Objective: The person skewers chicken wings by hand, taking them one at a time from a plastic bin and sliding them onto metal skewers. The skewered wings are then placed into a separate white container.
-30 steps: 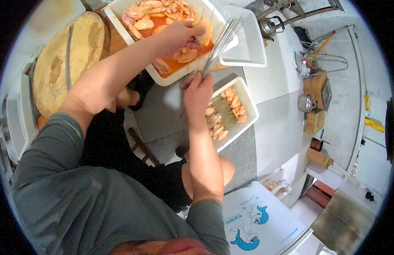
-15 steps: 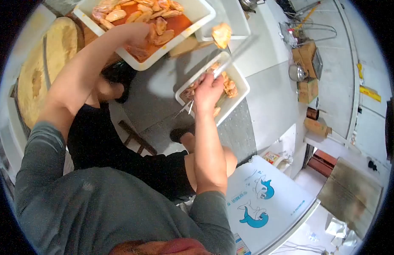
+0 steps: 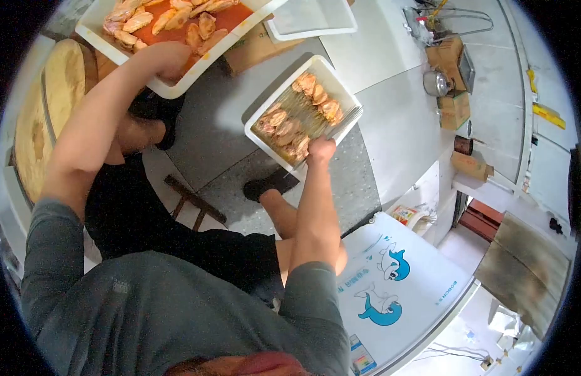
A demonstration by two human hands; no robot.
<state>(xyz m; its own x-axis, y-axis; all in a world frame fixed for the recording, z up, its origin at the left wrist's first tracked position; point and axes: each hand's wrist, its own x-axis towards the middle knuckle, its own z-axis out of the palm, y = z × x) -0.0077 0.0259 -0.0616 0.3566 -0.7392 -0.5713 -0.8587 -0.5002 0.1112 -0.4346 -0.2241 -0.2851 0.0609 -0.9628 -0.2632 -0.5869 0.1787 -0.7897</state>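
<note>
At the upper left, my left hand (image 3: 169, 61) reaches over the near rim of a big white tub (image 3: 172, 91). Its fingertips are hidden low among orange-sauced chicken wings (image 3: 177, 17), so their grip does not show. My right hand (image 3: 321, 150) is closed at the near right rim of a smaller white tub (image 3: 253, 135), around the ends of thin skewers (image 3: 331, 130); how many is blurred. Inside that tub lie skewered chicken pieces in two groups, one group (image 3: 317, 96) at the far side and another (image 3: 283, 128) nearer me.
Behind the small tub stands another white tub (image 3: 312, 22), beside a cardboard piece (image 3: 256, 50). A round wooden chopping block (image 3: 36, 119) is at left. A white lid with dolphin drawings (image 3: 422, 282) lies at lower right. A wooden stool (image 3: 195, 199) stands near my legs.
My right hand has moved back toward me, from over the small tub to its near rim. The chicken piece held up beyond the tub is no longer there. My left hand stays in the big tub.
</note>
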